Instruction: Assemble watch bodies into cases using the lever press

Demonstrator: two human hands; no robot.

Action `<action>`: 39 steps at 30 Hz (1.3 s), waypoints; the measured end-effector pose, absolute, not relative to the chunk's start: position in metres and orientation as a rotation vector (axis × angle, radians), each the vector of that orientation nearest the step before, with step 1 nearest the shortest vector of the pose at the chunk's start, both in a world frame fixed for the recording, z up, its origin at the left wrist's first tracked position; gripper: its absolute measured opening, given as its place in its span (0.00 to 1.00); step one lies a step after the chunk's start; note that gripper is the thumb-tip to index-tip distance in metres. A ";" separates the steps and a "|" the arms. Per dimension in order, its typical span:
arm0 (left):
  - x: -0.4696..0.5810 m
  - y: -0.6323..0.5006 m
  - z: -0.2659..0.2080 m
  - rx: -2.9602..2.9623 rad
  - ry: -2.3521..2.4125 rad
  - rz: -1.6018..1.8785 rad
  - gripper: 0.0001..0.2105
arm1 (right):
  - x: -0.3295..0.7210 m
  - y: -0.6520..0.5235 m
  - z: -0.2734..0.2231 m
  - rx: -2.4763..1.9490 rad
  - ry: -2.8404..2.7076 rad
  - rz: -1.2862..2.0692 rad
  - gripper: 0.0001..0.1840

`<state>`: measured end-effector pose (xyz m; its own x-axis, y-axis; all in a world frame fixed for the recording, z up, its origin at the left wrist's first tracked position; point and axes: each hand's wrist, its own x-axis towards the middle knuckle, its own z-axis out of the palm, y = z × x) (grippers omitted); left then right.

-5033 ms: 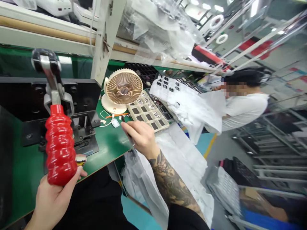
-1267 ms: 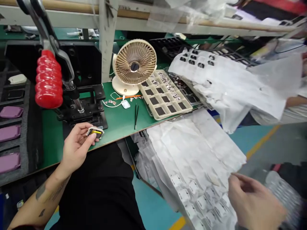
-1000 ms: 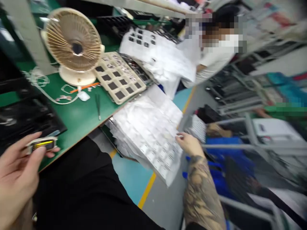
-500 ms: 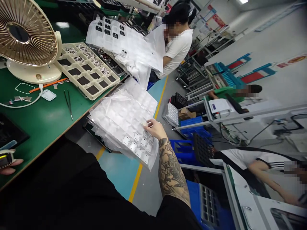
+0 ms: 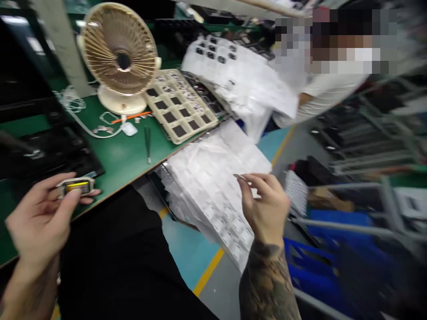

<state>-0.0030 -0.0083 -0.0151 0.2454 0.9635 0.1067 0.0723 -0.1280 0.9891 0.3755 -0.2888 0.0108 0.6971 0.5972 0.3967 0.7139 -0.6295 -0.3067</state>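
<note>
My left hand (image 5: 42, 222), at the bench edge, grips a small watch-like case (image 5: 86, 186) with a pale rim and a yellow strip inside; my thumb lies across its front. Between thumb and fingertips of my right hand (image 5: 267, 204) is a thin, flat plate (image 5: 238, 176), seen nearly edge-on. Below and beside that hand lies a white translucent blister tray (image 5: 207, 173), sticking out past the bench. Rows of small whitish plates (image 5: 230, 220) sit in the tray's near pockets, blurred by motion.
A fan (image 5: 123, 62) stands on the green bench (image 5: 133, 151). Near it are a beige compartment tray (image 5: 168, 118), tweezers (image 5: 147, 144), an orange stick (image 5: 133, 117) and a white cable (image 5: 90, 131). Black equipment (image 5: 50, 146) is at left; a co-worker in white (image 5: 333, 93) sits beyond.
My right hand has lifted off the tray with a thin plate in its fingers. My left hand with the case has come further into view. The view has turned left.
</note>
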 end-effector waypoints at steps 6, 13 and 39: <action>0.010 -0.014 -0.006 1.358 0.918 1.083 0.17 | 0.255 -0.158 -0.008 -1.567 -1.193 0.130 0.17; 0.006 -0.010 -0.014 1.209 0.700 1.089 0.20 | 0.194 -0.075 -0.009 -1.182 -1.277 0.586 0.14; 0.004 -0.011 -0.022 1.620 0.715 1.302 0.18 | 0.182 -0.042 -0.011 -1.185 -1.420 0.555 0.09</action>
